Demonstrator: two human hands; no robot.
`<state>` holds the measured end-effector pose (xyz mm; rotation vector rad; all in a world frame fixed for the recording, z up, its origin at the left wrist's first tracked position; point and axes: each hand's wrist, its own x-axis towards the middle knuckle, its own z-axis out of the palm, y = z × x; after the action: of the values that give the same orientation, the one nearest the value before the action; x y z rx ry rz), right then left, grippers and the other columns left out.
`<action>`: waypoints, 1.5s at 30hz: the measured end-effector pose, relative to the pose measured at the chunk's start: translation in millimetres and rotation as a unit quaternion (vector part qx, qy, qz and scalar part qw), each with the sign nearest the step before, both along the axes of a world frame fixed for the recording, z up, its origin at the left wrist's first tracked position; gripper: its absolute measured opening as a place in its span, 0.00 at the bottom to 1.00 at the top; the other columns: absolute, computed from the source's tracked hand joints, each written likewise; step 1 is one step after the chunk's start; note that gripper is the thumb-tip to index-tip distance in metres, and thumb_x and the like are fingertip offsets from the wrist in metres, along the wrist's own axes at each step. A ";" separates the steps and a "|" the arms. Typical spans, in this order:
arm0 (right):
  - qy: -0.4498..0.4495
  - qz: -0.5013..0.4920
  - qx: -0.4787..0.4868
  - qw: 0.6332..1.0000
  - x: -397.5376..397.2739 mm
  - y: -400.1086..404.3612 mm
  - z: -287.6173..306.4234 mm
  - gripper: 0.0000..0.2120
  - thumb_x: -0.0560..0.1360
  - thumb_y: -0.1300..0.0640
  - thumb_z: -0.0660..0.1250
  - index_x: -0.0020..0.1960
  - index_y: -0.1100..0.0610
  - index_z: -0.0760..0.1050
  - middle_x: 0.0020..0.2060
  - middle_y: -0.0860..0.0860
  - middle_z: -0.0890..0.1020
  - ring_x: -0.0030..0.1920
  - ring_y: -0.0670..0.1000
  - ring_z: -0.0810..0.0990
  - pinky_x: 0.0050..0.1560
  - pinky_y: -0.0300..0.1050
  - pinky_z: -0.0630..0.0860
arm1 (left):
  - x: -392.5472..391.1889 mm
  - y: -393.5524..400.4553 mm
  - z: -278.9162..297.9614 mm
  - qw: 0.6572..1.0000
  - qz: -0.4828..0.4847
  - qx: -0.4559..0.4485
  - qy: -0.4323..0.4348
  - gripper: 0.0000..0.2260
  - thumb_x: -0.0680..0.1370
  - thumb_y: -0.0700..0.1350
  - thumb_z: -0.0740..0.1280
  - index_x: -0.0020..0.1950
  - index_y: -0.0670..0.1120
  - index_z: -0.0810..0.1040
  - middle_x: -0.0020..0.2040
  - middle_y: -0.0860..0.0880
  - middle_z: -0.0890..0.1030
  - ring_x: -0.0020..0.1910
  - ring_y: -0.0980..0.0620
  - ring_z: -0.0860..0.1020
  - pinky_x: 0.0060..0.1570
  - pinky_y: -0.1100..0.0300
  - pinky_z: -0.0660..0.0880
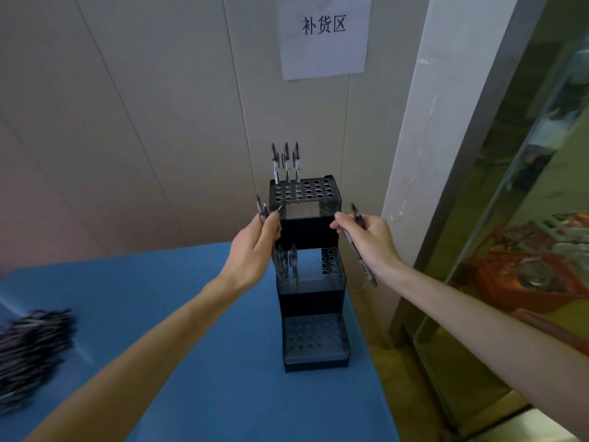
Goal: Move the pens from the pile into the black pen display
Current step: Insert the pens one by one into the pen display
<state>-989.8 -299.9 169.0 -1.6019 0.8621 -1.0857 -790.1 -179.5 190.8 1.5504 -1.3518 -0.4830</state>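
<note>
Here both hands are raised to the top tier of the black pen display, each carrying one pen, apparently so two holes can be filled in one trip. The left hand pinches its pen between thumb and fingertips, the pen upright just beside the tier's left edge, lined up for a straight drop into a hole. The right hand curls its fingers round a second pen, which slants down past the wrist, so it probably needs turning upright before it goes in. Three pens already stand in the back-left holes of the top tier, and a few more stand at the left of the middle tier; filling appears to run from the left. The bottom tier looks empty. The pile of pens lies blurred at the left edge of the blue table, well apart from the display, so much of the task seems still ahead.
</note>
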 end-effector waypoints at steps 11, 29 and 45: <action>0.002 0.012 -0.072 0.997 7.4 5.9 9.6 0.10 0.79 0.53 0.71 0.48 0.59 0.85 0.44 0.58 0.86 0.50 0.60 0.81 0.57 0.46 0.76 | -11.0 -22.9 15.3 0.999 -0.011 -0.042 0.007 0.11 0.80 0.51 0.70 0.44 0.45 0.78 0.33 0.49 0.81 0.30 0.53 0.75 0.34 0.56 0.73; 0.296 0.080 -0.228 0.924 15.6 5.5 -16.5 0.20 0.78 0.43 0.70 0.63 0.55 0.79 0.51 0.46 0.82 0.45 0.46 0.80 0.47 0.46 0.78 | -7.5 -9.4 8.9 0.990 0.029 -0.005 0.139 0.17 0.86 0.50 0.57 0.57 0.38 0.78 0.39 0.47 0.80 0.30 0.57 0.70 0.31 0.65 0.66; 0.074 0.099 0.103 0.987 -11.6 6.5 -16.7 0.18 0.86 0.47 0.52 0.44 0.56 0.65 0.29 0.48 0.67 0.25 0.48 0.61 0.24 0.40 0.58 | -12.7 -2.4 9.0 0.977 0.030 0.015 0.212 0.19 0.85 0.50 0.53 0.54 0.41 0.81 0.33 0.48 0.65 0.30 0.53 0.58 0.30 0.56 0.55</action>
<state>-1001.4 -293.4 152.3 -1.5686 0.8622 -0.7216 -802.8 -181.8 199.9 1.4061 -0.9701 -0.7520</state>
